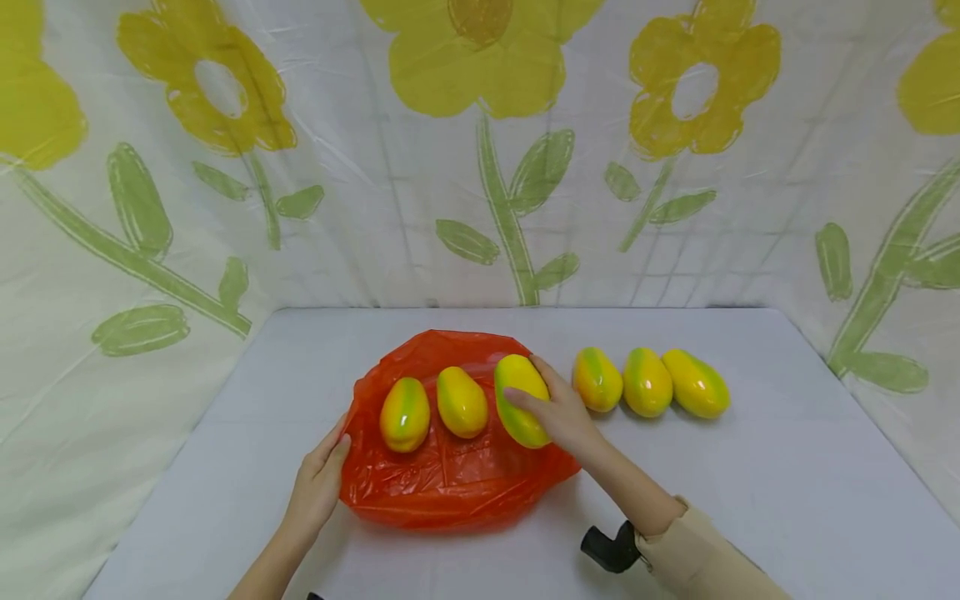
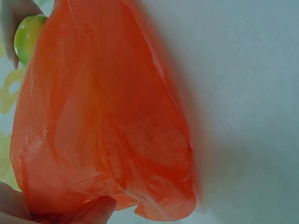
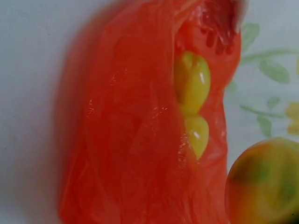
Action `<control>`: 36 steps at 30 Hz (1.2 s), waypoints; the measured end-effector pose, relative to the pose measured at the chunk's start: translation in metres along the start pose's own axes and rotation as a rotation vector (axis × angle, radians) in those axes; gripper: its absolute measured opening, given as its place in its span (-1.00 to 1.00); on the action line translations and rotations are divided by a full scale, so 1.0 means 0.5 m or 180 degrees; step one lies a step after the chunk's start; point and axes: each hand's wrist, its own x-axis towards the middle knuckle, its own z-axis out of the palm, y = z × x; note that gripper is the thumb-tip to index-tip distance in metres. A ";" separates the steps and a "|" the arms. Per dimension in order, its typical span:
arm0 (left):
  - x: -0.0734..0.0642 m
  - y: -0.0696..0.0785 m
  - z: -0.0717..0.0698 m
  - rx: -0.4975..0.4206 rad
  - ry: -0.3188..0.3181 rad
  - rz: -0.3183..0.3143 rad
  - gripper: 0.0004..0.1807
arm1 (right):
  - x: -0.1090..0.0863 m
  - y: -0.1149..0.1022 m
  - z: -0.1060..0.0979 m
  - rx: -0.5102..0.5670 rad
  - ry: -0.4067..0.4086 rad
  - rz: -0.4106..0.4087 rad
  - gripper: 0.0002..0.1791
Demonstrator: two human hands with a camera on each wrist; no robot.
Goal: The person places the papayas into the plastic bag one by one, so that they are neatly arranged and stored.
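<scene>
A red plastic bag [image 1: 450, 504] lies spread with its mouth open on the white table. My left hand [image 1: 318, 483] grips the bag's left edge, and its fingers show at the bottom of the left wrist view. Two yellow-green papayas, a left one [image 1: 405, 415] and a middle one [image 1: 462, 402], rest inside the bag. My right hand [image 1: 558, 408] holds a third papaya [image 1: 519, 379] over the bag's right side, thumb across its front. That held papaya [image 3: 264, 184] shows blurred at the lower right of the right wrist view.
Right of the bag, three more papayas stand in a row on the table [image 1: 787, 483]: a near-upright one [image 1: 597, 379], a middle one [image 1: 648, 382] and a tilted one [image 1: 697, 383]. A black device [image 1: 611, 548] is at my right wrist. A flowered curtain [image 1: 360, 250] hangs behind.
</scene>
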 end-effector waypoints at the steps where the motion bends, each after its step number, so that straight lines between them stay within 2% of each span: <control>1: 0.000 0.000 0.000 0.0005 0.0003 0.0006 -0.45 | 0.005 0.000 0.004 -0.0019 0.0007 -0.0010 -0.14; 16: 0.000 0.000 -0.003 -0.0054 -0.0025 -0.0017 -0.45 | 0.050 -0.001 0.030 -0.0142 0.0022 -0.0047 -0.11; 26: 0.000 -0.001 0.001 -0.0057 -0.0005 0.0041 -0.45 | 0.068 0.012 0.043 -0.0336 0.0155 -0.0130 -0.14; 36: 0.003 -0.001 0.002 -0.0027 0.0005 -0.0017 -0.45 | 0.092 0.026 0.055 -0.0491 0.0220 -0.0022 -0.12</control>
